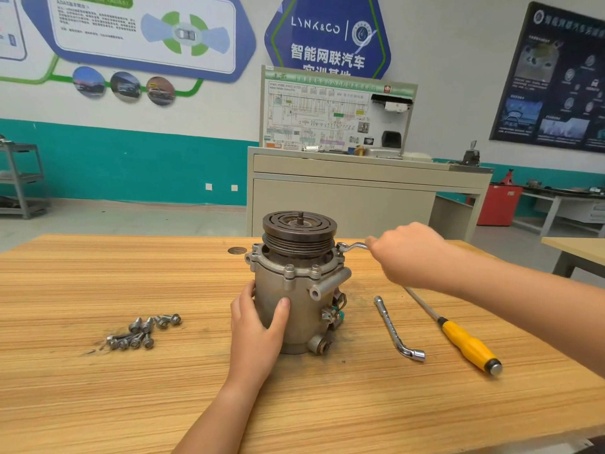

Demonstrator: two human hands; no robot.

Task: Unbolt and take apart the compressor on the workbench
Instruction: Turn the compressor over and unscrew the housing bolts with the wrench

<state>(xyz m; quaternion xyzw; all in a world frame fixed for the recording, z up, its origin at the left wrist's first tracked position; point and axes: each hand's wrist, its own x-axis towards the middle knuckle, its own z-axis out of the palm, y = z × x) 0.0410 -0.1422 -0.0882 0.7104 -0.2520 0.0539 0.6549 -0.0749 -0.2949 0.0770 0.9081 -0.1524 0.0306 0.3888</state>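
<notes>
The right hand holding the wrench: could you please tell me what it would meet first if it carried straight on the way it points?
Probably the compressor: the right hand points left along the wrench, whose ring end sits at a flange bolt beside the pulley. Depth is unclear.

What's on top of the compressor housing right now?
A dark grooved pulley sits on top, a threaded shaft stub rising from its slotted face. The right hand holds a wrench at the housing rim. The pulley hides whatever lies beneath it.
</notes>
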